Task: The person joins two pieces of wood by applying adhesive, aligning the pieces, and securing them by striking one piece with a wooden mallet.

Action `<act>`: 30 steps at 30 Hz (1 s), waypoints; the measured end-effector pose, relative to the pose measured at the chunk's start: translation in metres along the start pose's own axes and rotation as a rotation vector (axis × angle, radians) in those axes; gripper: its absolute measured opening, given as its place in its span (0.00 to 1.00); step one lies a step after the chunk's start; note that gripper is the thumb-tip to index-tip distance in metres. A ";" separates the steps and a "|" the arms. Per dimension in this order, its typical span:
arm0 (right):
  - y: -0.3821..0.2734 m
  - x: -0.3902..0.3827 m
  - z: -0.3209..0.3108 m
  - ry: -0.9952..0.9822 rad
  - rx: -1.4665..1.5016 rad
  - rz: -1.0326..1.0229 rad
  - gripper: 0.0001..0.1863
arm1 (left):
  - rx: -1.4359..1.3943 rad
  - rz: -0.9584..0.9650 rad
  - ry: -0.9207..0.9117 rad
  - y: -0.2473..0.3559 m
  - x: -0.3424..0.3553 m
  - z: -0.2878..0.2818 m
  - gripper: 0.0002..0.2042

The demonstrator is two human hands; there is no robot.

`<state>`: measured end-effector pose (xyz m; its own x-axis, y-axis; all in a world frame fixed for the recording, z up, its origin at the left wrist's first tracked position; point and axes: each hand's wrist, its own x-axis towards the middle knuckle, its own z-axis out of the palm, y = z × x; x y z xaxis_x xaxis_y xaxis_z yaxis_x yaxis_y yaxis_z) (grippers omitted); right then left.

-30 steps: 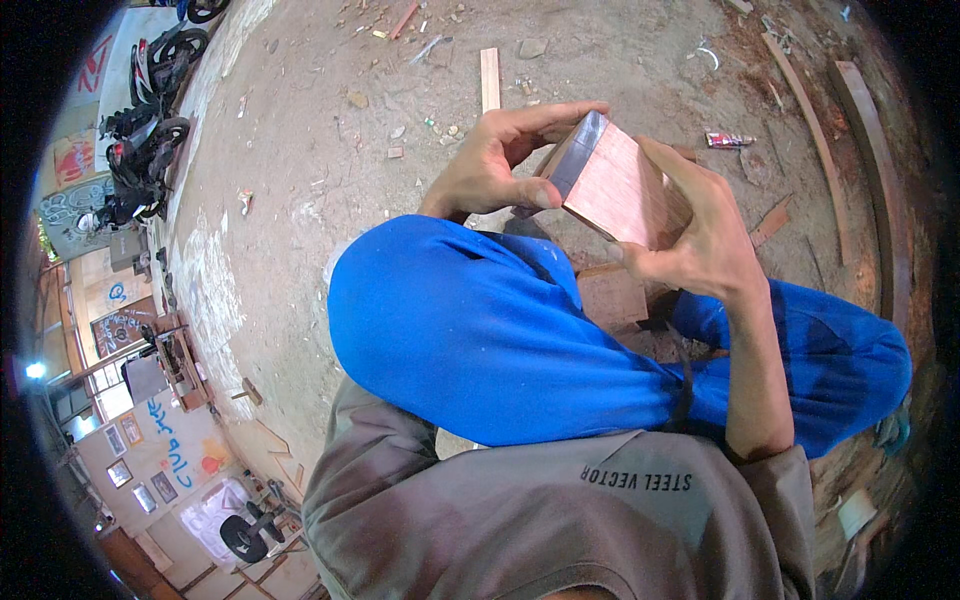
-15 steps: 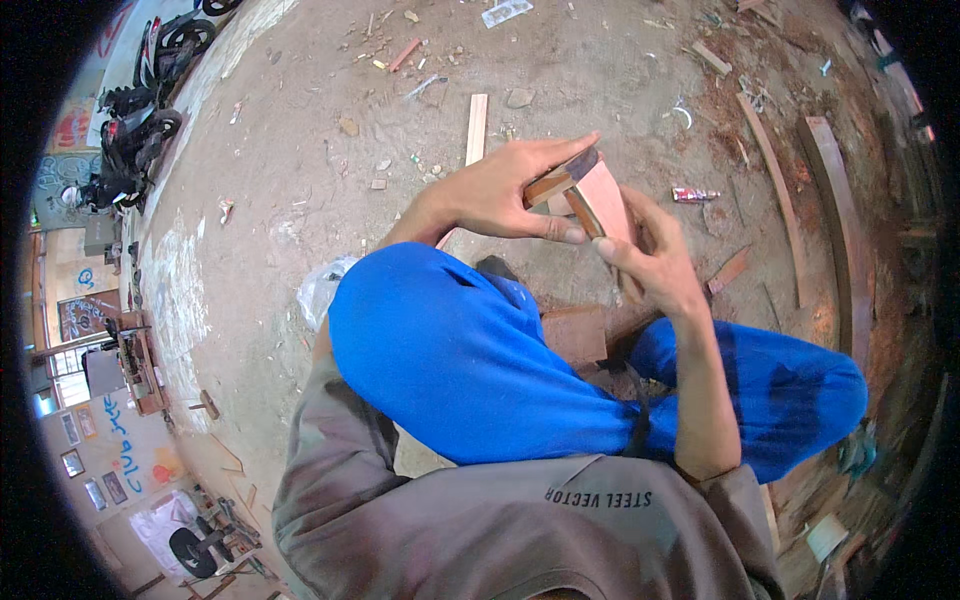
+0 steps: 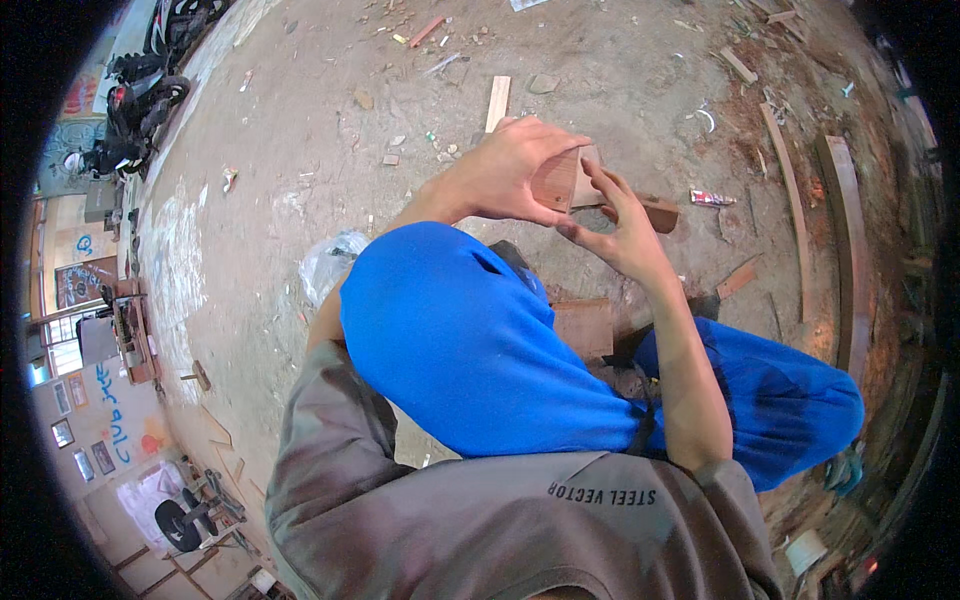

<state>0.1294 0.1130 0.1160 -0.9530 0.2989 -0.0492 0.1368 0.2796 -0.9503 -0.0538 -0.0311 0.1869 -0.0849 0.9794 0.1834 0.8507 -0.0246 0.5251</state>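
A small wooden assembly (image 3: 556, 182) of joined pieces is held up above my knees, a brown face turned toward me. My left hand (image 3: 497, 172) clasps its left side, fingers along the top and thumb along the lower edge. At its right side, my right hand (image 3: 630, 232) has its thumb by the lower corner and fingertips at the upper edge. Between those fingers a paler wooden face shows. A darker brown block end (image 3: 660, 213) juts out behind my right hand; whether it joins the assembly is hidden.
Beyond my hands a pale wood strip (image 3: 498, 100) lies on the dusty floor. A small red-and-white tube (image 3: 712, 198) is to the right, with long wooden boards (image 3: 848, 250) farther right. A clear plastic bag (image 3: 330, 262) sits by my left knee. Motorcycles (image 3: 140, 105) stand far left.
The wooden assembly has turned, so a broad brown face now shows instead of its angled edges. My right hand has shifted up and left along it, its fingers more spread.
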 end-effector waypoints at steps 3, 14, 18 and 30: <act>0.001 0.006 0.010 -0.043 -0.045 -0.015 0.53 | 0.073 -0.036 0.049 -0.024 -0.018 0.025 0.47; 0.040 0.007 0.065 -0.025 0.273 0.421 0.43 | 0.055 -0.224 0.090 -0.054 -0.088 0.123 0.57; 0.062 0.013 0.078 0.072 0.159 0.491 0.29 | 0.084 -0.271 0.095 -0.051 -0.079 0.125 0.55; 0.076 0.022 0.087 0.161 0.322 0.447 0.26 | 0.309 -0.335 -0.137 -0.034 -0.063 0.124 0.46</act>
<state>0.0954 0.0616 0.0164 -0.7648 0.4661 -0.4448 0.4040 -0.1908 -0.8946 -0.0131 -0.0676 0.0548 -0.3295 0.9411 -0.0762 0.9044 0.3378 0.2609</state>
